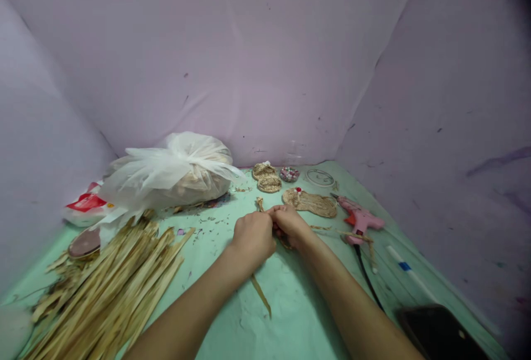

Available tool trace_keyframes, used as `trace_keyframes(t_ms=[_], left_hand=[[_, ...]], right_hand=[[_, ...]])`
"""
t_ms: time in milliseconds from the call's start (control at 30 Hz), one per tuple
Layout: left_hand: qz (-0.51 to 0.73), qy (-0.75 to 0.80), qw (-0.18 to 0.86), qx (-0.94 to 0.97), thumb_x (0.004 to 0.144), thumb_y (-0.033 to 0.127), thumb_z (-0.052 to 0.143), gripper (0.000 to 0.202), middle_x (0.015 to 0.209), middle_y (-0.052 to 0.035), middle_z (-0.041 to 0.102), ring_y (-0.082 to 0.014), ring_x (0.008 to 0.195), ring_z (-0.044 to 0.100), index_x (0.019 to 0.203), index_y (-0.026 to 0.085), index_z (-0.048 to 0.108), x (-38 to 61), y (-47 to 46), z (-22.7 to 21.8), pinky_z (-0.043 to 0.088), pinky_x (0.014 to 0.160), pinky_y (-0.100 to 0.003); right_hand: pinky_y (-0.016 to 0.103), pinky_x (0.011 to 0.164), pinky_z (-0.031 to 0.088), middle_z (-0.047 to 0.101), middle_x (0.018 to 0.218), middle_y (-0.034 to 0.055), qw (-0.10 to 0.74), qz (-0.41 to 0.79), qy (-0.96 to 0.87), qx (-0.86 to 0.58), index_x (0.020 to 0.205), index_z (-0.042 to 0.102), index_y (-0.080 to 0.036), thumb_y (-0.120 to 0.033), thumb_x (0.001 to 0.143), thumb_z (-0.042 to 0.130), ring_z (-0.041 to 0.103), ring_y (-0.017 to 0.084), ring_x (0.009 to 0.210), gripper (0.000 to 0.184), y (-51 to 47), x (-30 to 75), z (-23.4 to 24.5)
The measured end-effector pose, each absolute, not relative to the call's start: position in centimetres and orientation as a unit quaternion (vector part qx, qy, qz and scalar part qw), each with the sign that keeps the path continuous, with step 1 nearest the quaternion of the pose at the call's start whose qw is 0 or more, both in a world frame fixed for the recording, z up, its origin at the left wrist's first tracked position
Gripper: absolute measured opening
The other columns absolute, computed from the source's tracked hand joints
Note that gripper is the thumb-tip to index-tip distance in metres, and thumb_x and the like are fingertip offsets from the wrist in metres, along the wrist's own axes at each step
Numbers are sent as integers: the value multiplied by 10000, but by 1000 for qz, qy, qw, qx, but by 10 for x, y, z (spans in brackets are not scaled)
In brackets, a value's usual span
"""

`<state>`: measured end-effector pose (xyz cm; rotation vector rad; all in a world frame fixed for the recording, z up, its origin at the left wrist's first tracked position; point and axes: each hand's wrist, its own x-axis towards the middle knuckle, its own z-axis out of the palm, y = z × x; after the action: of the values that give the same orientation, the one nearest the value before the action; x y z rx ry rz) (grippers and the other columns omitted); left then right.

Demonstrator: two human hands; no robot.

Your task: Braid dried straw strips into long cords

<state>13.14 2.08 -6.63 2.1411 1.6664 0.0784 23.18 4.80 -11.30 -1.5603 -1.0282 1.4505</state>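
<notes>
My left hand is closed in a fist around a dried leaf strip. One end of the strip hangs down toward me below the fist, and a pale folded tip sticks up beyond the knuckles. Pressed against it, my right hand pinches at the same spot with thumb and forefinger. What lies between the fingertips is mostly hidden. Under the right palm shows part of a brownish woven piece, largely covered. A thin twisted cord runs out to the right from beside the right wrist.
Loose dried leaf strips lie at left, before a white plastic bag. Woven slippers, a smaller woven piece, beads and a round lid sit behind. A pink glue gun and dark phone are right.
</notes>
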Motion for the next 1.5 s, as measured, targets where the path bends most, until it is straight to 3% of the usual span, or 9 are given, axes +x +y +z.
trace_keyframes(t_ms=[100, 167, 267, 400, 567, 733, 1167, 1333, 1500], left_hand=[[55, 594, 247, 763, 594, 197, 549, 98, 594, -101, 608, -207, 618, 584, 620, 129, 615, 119, 33, -61, 385, 531, -249], [125, 636, 314, 694, 634, 222, 523, 129, 484, -63, 556, -153, 475, 536, 588, 120, 589, 110, 46, -60, 351, 447, -222], [239, 647, 485, 538, 664, 151, 478, 98, 496, -19, 541, -86, 366, 456, 698, 113, 562, 107, 58, -65, 292, 363, -186], [226, 587, 616, 474, 650, 66, 461, 68, 507, -10, 529, -68, 347, 442, 650, 106, 515, 118, 59, -80, 302, 343, -179], [204, 585, 620, 481, 681, 93, 441, 143, 422, 7, 460, -63, 324, 403, 548, 104, 493, 121, 60, -88, 281, 324, -181], [205, 601, 585, 504, 596, 57, 469, 118, 315, 46, 367, -47, 282, 310, 499, 123, 468, 113, 64, -88, 217, 310, -170], [219, 641, 520, 521, 549, 133, 506, 150, 272, 67, 281, -55, 264, 246, 442, 161, 405, 119, 62, -95, 140, 319, -196], [200, 657, 537, 490, 561, 128, 465, 185, 282, 41, 320, -60, 268, 283, 405, 162, 371, 121, 62, -93, 165, 326, -197], [208, 650, 545, 486, 558, 102, 440, 142, 268, 48, 302, -57, 267, 270, 433, 154, 398, 119, 61, -94, 153, 333, -186]], right_hand=[[172, 304, 191, 390, 337, -66, 377, 574, -413, -598, 520, 509, -137, -94, 526, 461, 274, 34, 273, 65, 48, 234, -111], [171, 310, 200, 402, 344, -59, 371, 580, -424, -588, 503, 513, -131, -87, 524, 467, 281, 34, 285, 67, 47, 235, -108], [172, 316, 215, 431, 369, -50, 358, 587, -435, -581, 501, 516, -127, -82, 524, 472, 287, 34, 299, 67, 46, 237, -105], [167, 332, 230, 479, 422, -41, 349, 580, -453, -580, 520, 515, -128, -84, 540, 474, 299, 28, 318, 63, 46, 237, -104], [175, 360, 258, 519, 457, -36, 330, 541, -493, -596, 565, 549, -132, -93, 553, 501, 335, 39, 346, 63, 50, 240, -106], [171, 394, 246, 502, 435, -42, 320, 457, -549, -622, 562, 591, -126, -81, 509, 555, 376, 51, 411, 79, 55, 243, -109], [247, 587, 353, 660, 678, 96, 181, 156, -701, -672, 679, 672, -170, -153, 633, 536, 582, 188, 676, 145, 38, 232, -89], [285, 630, 380, 652, 754, 153, 98, 120, -686, -711, 733, 673, -157, -234, 675, 559, 592, 240, 749, 149, 27, 219, -76], [292, 668, 387, 639, 767, 171, 82, 139, -721, -674, 777, 662, -127, -144, 719, 519, 597, 233, 769, 156, 15, 199, -70]])
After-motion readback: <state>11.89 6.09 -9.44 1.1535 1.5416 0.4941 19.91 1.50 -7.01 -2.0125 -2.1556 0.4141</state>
